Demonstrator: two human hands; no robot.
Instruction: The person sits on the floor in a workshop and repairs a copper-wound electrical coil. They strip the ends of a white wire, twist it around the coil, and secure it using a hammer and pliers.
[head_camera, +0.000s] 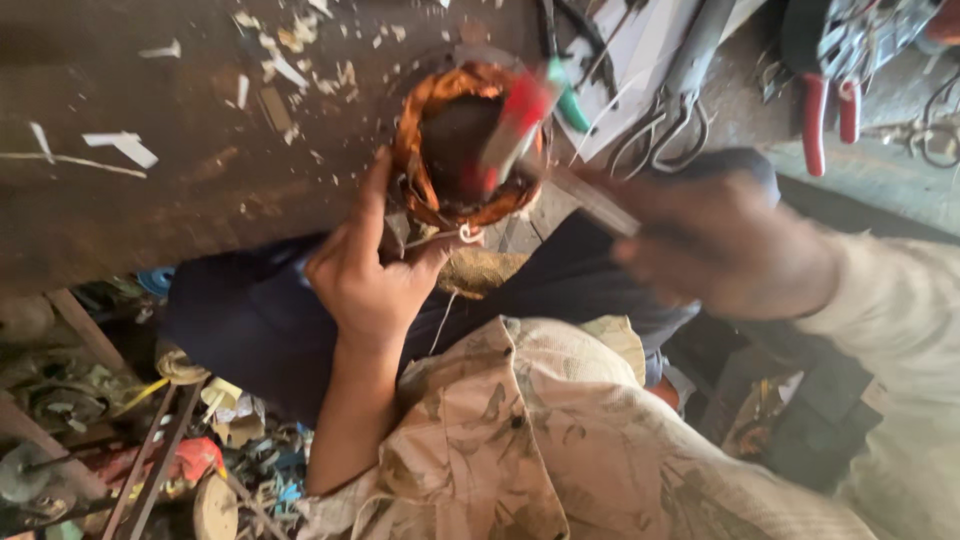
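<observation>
A round motor stator with copper-coloured windings (425, 120) rests at the edge of a dark worn workbench (150, 210). My left hand (365, 275) grips its near side, thumb up along the left rim. My right hand (715, 245), blurred by motion, holds a tool with a metal shaft and a red head (520, 115) that reaches into the stator's opening. A thin white string (445, 300) hangs down from the windings beside my left hand.
Paper scraps (290, 60) litter the bench. Red-handled pliers (828, 110), scissors-like metal loops (665, 135) and a green-handled tool (572, 108) lie at the back right. Cluttered parts and rods (150, 460) fill the floor at lower left. My patterned shirt (560, 440) fills the foreground.
</observation>
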